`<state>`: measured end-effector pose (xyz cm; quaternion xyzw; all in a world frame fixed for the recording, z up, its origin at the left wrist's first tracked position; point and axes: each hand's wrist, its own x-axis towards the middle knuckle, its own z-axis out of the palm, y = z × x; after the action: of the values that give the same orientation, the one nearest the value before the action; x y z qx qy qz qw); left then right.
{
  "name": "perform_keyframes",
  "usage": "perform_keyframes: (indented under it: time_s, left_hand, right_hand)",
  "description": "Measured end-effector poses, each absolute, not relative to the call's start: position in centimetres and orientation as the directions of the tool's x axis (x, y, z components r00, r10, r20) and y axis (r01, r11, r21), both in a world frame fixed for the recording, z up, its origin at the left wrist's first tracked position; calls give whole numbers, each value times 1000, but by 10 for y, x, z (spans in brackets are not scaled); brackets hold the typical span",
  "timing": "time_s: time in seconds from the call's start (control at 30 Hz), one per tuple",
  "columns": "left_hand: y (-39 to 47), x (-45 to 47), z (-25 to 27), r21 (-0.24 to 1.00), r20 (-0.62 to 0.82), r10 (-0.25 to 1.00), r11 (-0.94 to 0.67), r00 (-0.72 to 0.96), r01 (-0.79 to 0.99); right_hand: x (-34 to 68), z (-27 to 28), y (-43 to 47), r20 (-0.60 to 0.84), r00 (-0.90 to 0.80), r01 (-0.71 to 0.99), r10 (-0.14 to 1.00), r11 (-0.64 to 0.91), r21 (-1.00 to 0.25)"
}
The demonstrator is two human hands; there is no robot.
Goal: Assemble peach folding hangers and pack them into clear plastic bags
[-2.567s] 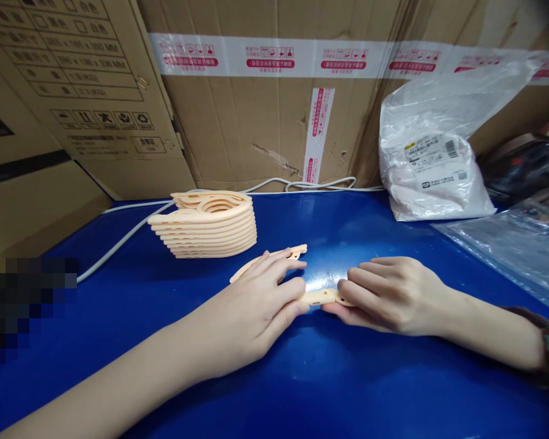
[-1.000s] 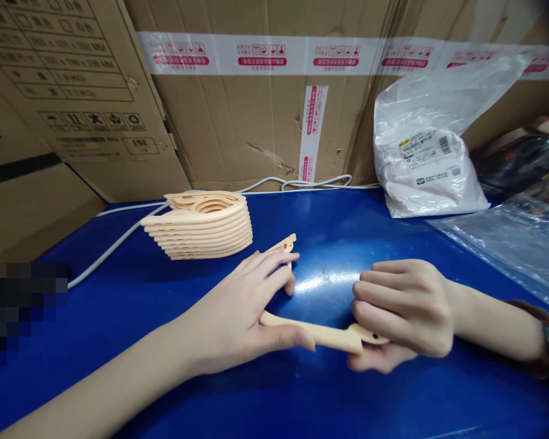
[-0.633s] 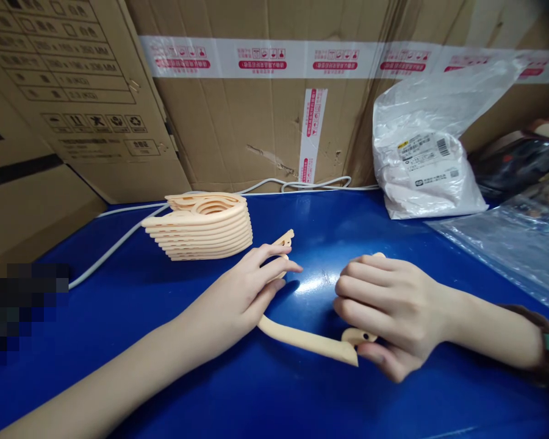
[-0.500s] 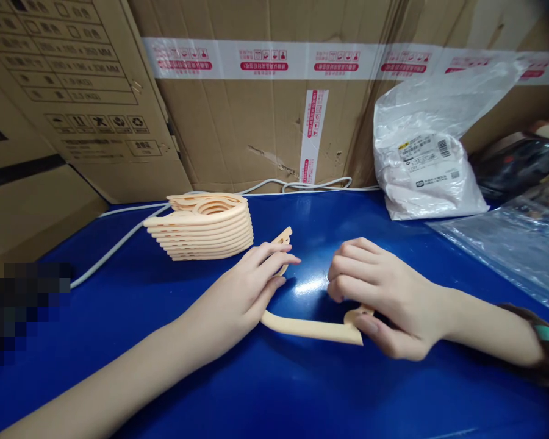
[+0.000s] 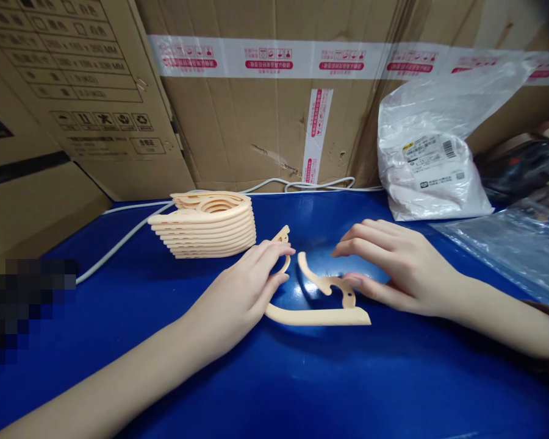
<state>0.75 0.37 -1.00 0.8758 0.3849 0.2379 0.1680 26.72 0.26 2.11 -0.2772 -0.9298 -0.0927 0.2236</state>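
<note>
A cream plastic folding hanger lies on the blue table, one arm stretched to the right. Its curved hook shows above that arm and points up to the left. My left hand is closed over the hanger's left part and covers much of it; a thin end sticks out beyond the fingers. To the right of the hook is my right hand, fingers and thumb spread apart. Its thumb tip is at the hook's base; whether it touches I cannot tell. Left of the hanger sits a neat stack of like folded hangers.
A white plastic bag with a label stands at the back right, beside clear plastic sheeting. Cardboard boxes wall off the back and left. A pale cable runs along the table's rear and left.
My right hand has opened and drawn off the hanger, up and to the right, so the hook now shows. My left hand stays on the hanger. The view has shifted slightly.
</note>
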Motion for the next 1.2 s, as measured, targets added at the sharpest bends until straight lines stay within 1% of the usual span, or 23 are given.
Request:
perform_keyframes:
  time_s: [0.07,0.13,0.33,0.43,0.63,0.83,1.03,1.2]
  left_hand:
    - [4,7,-10,475,289,760,-642,583,601]
    - [4,7,-11,472,289,763,-639,579,607]
    - [4,6,-10,421,303,761,-647,573,636]
    - [3,6,-9,408,279,772,-633,570,658]
    - [3,7,-9,386,285,762,-646,581,659]
    - [0,7,-8,382,271,759,-649,592,658]
    - [-1,6,-6,387,263,718,-691,645,611]
    - [1,6,-8,405,262,720,-687,643,604]
  right_hand:
    - [267,22,0,412,-767,558,492,829,49]
    - [265,22,-4,362,-790,535,494,845,13]
    - [253,21,-19,293,-814,462,502,865,-198]
    - [248,21,-29,266,-815,455,514,853,-254]
    - [246,19,-35,198,-859,403,473,861,-309]
    - [243,16,-32,133,-897,358,421,870,-338]
    - [242,11,-30,141,-898,353,417,873,-337]
    - [245,10,-21,170,-875,385,454,864,-325]
